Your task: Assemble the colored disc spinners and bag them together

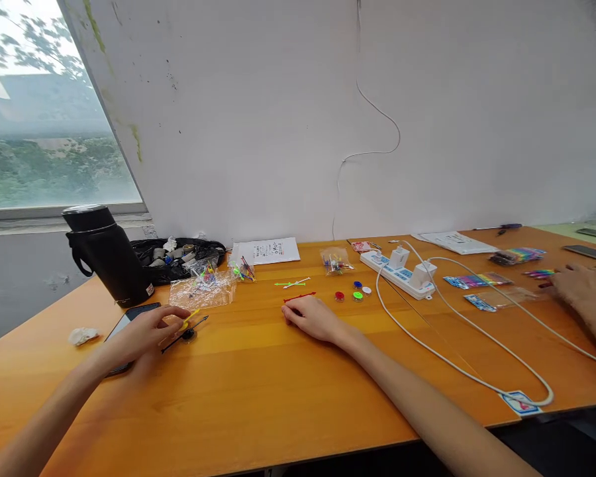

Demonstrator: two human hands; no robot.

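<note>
Two hands rest on the orange wooden surface (pixel 258 397). The left hand (pixel 146 334) lies at about eight o'clock in the view, fingers curled around a small yellow stick (pixel 191 318) pinched at its fingertips; just below that stick, at its five o'clock, lies a thin black rod (pixel 185 334) with a round black disc on it. The hand partly covers a dark phone (pixel 129 317). The right hand (pixel 312 318) lies flat and loosely open near the middle, palm down, holding nothing, its fingertips touching the near end of a red stick (pixel 299 297) at its eleven o'clock. At one o'clock from that hand sit small coloured discs (pixel 357 295), red, blue, green and white. A green stick (pixel 292 283) lies beyond the red one. A black flask (pixel 106 255) stands at ten o'clock, clear plastic bags (pixel 203 288) of coloured pieces beside it. A white power strip (pixel 397 273) with its cable lies at two o'clock. Another person's hand (pixel 579 286) rests at three o'clock among packets of coloured sticks (pixel 477 281).
</note>
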